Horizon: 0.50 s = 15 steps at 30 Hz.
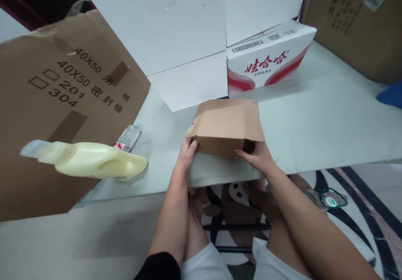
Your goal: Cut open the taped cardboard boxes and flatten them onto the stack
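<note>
A small brown cardboard box [226, 118] rests at the front edge of the pale table, its flaps spread outward. My left hand [187, 152] grips the box's near left corner, thumb against the front wall. On the right, my right hand [256, 156] holds the near right corner, with the thumb across the front and the other fingers hidden under the flap. The box's inside does not show.
A pale yellow bottle [100, 160] stands left on the table [329, 116], beside a silver packet [129, 137]. Large cardboard boxes flank both sides. White panels [188, 79] and a white-and-red carton [270, 60] stand behind. Something blue [391, 95] is at far right.
</note>
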Available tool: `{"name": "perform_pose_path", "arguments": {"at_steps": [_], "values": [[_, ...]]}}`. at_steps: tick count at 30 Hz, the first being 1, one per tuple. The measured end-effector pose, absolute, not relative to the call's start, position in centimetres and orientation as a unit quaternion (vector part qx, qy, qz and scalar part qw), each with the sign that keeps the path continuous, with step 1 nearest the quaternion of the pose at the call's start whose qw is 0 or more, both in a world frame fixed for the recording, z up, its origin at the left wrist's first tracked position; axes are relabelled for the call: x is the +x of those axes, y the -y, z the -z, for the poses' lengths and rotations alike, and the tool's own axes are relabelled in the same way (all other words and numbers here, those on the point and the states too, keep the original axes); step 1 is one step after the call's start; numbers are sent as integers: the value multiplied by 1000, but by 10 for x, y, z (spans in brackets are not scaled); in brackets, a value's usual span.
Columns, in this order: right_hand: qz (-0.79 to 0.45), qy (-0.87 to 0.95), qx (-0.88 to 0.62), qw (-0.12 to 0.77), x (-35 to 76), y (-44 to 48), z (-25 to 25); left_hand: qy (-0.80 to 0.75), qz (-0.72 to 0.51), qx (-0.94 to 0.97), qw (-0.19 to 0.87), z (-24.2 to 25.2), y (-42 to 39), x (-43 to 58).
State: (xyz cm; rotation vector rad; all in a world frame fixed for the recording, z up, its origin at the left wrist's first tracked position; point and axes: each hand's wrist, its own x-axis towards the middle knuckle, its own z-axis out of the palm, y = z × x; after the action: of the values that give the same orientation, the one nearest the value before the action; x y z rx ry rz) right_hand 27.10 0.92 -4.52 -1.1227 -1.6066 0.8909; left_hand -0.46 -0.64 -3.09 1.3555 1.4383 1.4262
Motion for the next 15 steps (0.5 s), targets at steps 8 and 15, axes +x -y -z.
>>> {"name": "perform_pose_path", "arguments": {"at_steps": [8,15], "values": [[-385,535,-525,539,278,-15,33,-489,-560,483,462,17,21,-7],[-460,422,-490,608,284,-21,32,-512,-597,455,418,17,27,-4]]}}
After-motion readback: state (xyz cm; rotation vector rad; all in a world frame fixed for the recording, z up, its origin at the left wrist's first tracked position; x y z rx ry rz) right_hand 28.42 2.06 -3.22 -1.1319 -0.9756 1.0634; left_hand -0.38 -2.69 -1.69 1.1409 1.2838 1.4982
